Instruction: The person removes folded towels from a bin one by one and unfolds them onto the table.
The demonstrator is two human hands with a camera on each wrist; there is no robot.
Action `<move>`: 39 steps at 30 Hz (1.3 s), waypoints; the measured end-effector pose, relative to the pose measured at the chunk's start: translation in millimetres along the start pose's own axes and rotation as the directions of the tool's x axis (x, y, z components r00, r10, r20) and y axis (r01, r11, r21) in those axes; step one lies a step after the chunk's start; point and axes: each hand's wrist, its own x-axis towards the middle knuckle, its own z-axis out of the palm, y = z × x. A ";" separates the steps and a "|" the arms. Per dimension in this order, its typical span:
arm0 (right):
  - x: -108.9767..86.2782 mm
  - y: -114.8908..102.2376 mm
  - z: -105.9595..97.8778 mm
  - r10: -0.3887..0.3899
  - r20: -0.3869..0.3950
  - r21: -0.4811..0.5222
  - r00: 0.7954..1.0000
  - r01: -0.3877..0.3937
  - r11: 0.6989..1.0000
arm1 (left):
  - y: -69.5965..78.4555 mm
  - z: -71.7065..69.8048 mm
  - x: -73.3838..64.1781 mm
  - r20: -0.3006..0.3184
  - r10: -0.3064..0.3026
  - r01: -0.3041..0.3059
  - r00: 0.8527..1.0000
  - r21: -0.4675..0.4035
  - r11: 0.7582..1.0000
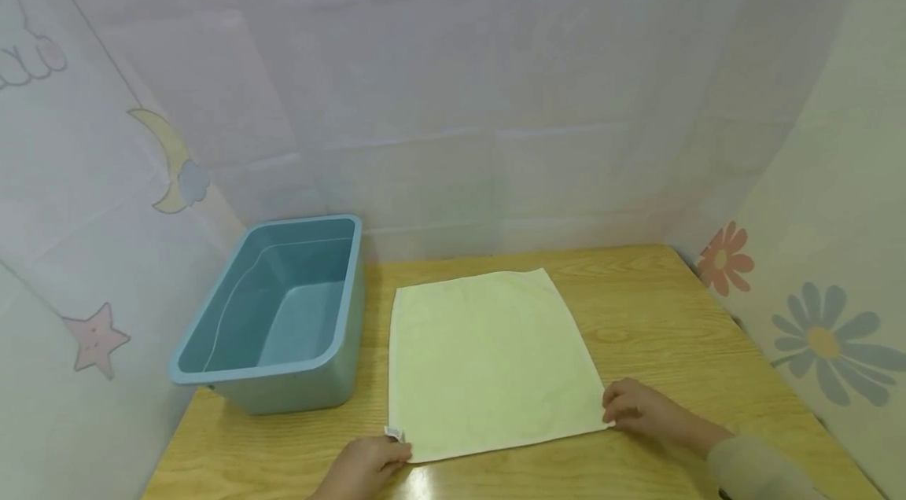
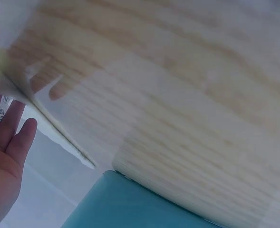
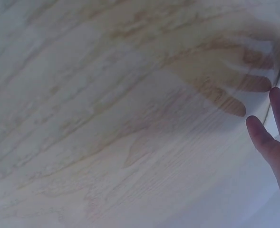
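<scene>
A pale yellow-green towel (image 1: 495,358) is spread flat on the wooden table, a small white label (image 1: 394,433) at its near left corner. My left hand (image 1: 364,465) pinches that corner beside the label. At the near right corner, my right hand (image 1: 646,412) grips the edge with bent fingers. In the left wrist view, the left hand (image 2: 6,147) is at the towel's edge, its outer fingers loosely bent. The right wrist view catches only part of the right hand (image 3: 277,137) at the frame's edge, its pinching fingertips cut off.
A blue plastic tub (image 1: 336,343) stands left of the towel, with nothing inside it. The wooden table (image 1: 637,311) has a glossy top that reflects the hands. Printed fabric walls (image 1: 453,91) rise behind and on both sides.
</scene>
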 end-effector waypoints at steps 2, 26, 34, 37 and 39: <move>-1.1 0.9 1.4 -0.006 0.001 -0.021 1.000 0.006 1.000 | 0.7 -0.2 -0.7 0.021 -0.025 0.025 0.999 0.002 1.000; -14.2 0.0 6.1 -0.046 -0.042 -0.164 0.998 0.039 0.986 | -0.6 -11.1 -9.8 0.262 -0.168 0.180 0.950 -0.022 0.983; -19.4 -4.5 5.0 0.045 -0.034 -0.129 0.998 -0.049 0.990 | -1.7 -11.7 -13.0 0.246 -0.134 0.146 0.960 -0.032 0.989; -18.5 -7.4 1.3 0.079 -0.028 -0.167 0.996 -0.083 0.983 | 0.7 -18.2 -13.4 0.290 -0.198 0.226 0.936 -0.068 0.972; -14.7 -11.2 -2.4 0.115 -0.025 -0.225 0.993 -0.117 0.967 | 3.6 -24.6 -12.1 0.298 -0.253 0.284 0.920 -0.066 0.956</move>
